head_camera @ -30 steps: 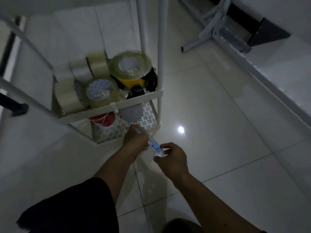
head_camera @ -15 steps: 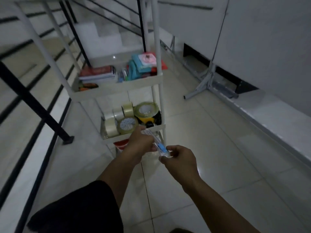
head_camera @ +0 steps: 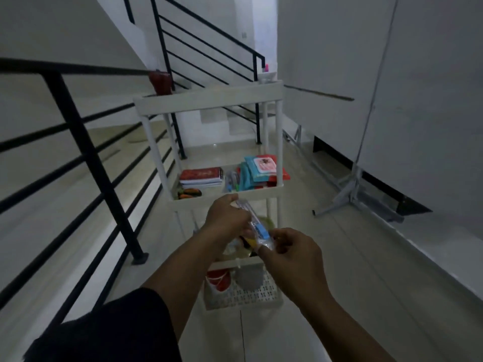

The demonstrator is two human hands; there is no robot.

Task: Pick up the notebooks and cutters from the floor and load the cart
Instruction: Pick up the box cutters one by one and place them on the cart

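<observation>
Both hands are on one cutter (head_camera: 257,227), a slim thing sealed in a crinkly clear plastic sleeve with a blue part showing through. The left hand (head_camera: 226,216) has its fingers wrapped and closed round the far end, and the right hand (head_camera: 292,253) pinches the near end between thumb and fingertips. It sits tilted between them, far end higher, held in the air in front of the cart (head_camera: 209,100).

The cart is white plastic, tall and narrow with round posts and shallow trays. Just past the left fingers is the middle tray: a flat stack of notebooks (head_camera: 201,176) with a red cover on its left side, and a fanned pile of teal and red packets (head_camera: 258,169) on its right. Under the hands a tray with something yellow is mostly hidden. The bottom tray (head_camera: 251,296) has a perforated floor. Black metal railing (head_camera: 86,142) to the left, glossy pale floor tiles (head_camera: 352,257) all round.
</observation>
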